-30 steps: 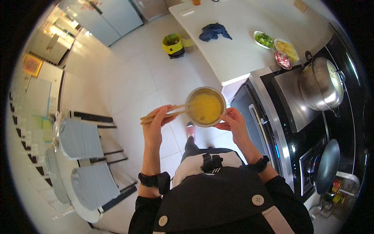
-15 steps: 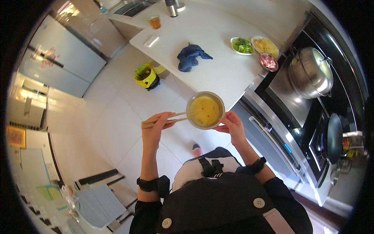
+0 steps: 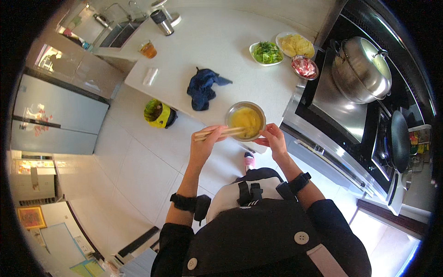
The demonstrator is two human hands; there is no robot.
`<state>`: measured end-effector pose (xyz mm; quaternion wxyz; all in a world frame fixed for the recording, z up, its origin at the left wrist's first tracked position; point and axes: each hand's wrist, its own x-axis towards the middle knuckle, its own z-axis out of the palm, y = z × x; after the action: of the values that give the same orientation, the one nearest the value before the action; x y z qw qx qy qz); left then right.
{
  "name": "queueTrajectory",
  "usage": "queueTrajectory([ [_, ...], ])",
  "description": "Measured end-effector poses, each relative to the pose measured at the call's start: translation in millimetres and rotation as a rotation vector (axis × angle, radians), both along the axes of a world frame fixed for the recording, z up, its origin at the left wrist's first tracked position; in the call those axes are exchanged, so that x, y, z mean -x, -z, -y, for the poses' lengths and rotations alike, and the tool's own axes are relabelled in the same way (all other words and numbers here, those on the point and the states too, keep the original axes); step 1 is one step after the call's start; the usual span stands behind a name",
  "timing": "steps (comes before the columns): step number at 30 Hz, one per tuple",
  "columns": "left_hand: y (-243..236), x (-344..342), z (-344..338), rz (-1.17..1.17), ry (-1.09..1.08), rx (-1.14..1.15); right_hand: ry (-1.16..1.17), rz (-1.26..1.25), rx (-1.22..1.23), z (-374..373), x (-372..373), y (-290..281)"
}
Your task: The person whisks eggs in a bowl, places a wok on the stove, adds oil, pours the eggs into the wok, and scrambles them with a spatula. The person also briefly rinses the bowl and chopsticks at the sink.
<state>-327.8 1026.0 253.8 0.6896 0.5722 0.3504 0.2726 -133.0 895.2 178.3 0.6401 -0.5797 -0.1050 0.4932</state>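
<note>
Both sets of fingers are closed: the left hand point(image 3: 204, 144) grasps chopsticks point(image 3: 234, 132) reaching into yellow liquid point(image 3: 242, 118), the right hand point(image 3: 275, 140) grips the bowl point(image 3: 230, 115), aloft near the bench point(image 3: 254, 87). Farther out: a cloth point(image 3: 202, 90), greens point(image 3: 266, 54), meat point(image 3: 304, 68).

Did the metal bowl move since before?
Yes. Judged against the white counter, the metal bowl has moved inward: a second ago it appeared past the counter's corner; now it appears over its top.

Pale tiled floor point(image 3: 143, 175), white counter point(image 3: 254, 87); bright patch point(image 3: 383, 237) lower right, perhaps doorway.
</note>
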Motion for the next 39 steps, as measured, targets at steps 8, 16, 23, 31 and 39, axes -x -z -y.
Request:
queueTrajectory([
  [8,34,-47,-50,-0.013,-0.083,-0.050,0.092,-0.060,-0.028,-42,-30,30],
  [16,27,-61,-72,-0.032,-0.160,-0.043,-0.217,0.751,0.354,-76,-141,8],
  [23,20,-60,-69,-0.031,-0.055,0.010,-0.125,1.578,0.196,-227,-254,-12],
  [31,10,-47,-80,-0.071,-0.117,0.113,-0.341,1.677,0.538,-288,-278,3],
  [39,19,-42,-91,-0.047,-0.112,0.118,-0.146,1.225,0.366,-273,-298,-9],
])
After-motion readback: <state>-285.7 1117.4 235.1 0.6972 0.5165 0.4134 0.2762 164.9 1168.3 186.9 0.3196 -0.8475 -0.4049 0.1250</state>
